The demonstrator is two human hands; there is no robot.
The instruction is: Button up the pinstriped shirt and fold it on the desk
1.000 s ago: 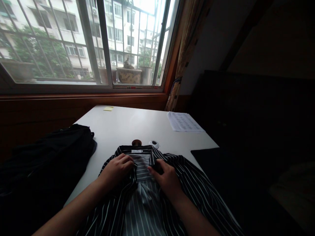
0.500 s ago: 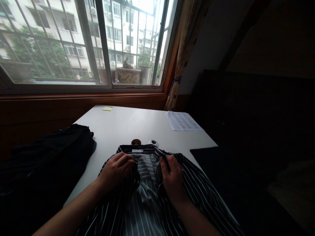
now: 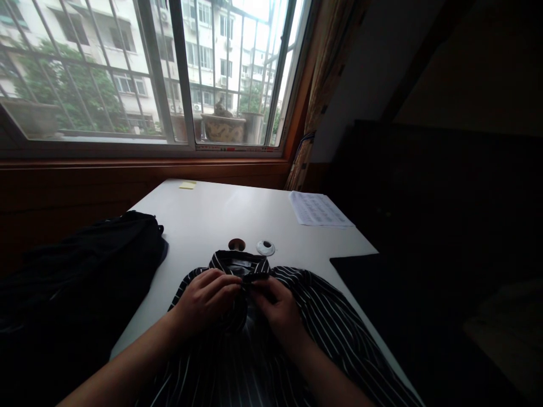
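A black shirt with white stripes lies spread on the white table, its collar toward the window. My left hand is closed on the left side of the collar opening. Opposite it, my right hand pinches the right front edge just below the collar. The two edges meet between my fingertips, and a pale label shows inside the neck. Whether a button is between the fingers I cannot make out.
On the white table beyond the collar are a round hole and a white ring-shaped cover. Printed papers lie back right, a yellow note back left. A dark bag sits at the left, dark cloth at the right.
My right hand first drew the right collar edge outward, then brought it left to my left hand. The collar opening has narrowed. My left hand shifted slightly right.
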